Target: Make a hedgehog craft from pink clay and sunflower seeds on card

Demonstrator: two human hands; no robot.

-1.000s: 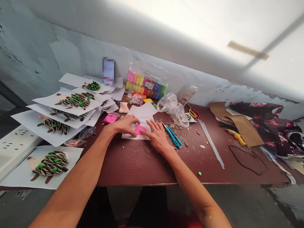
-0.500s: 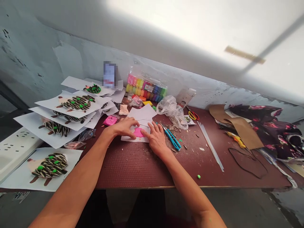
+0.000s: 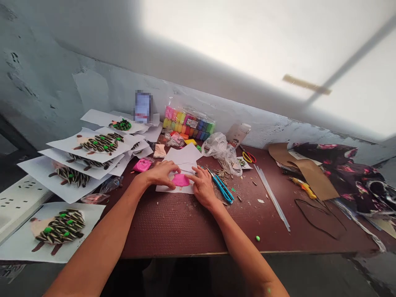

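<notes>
Left hand (image 3: 161,174) and right hand (image 3: 203,187) edged closer, both open; pink clay (image 3: 181,180) sits at left's 3 o'clock, right's 9 o'clock, on paper (image 3: 185,154).

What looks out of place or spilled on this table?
A small green clay ball lies alone near the front edge of the table, away from the other craft things, and loose striped sunflower seeds are strewn on the tabletop rather than gathered in a container.

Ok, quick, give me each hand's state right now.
Left hand: open, fingers curved, resting on the white paper beside the pink clay, not gripping.
Right hand: open, fingertips at the clay's edge, not gripping.
</notes>
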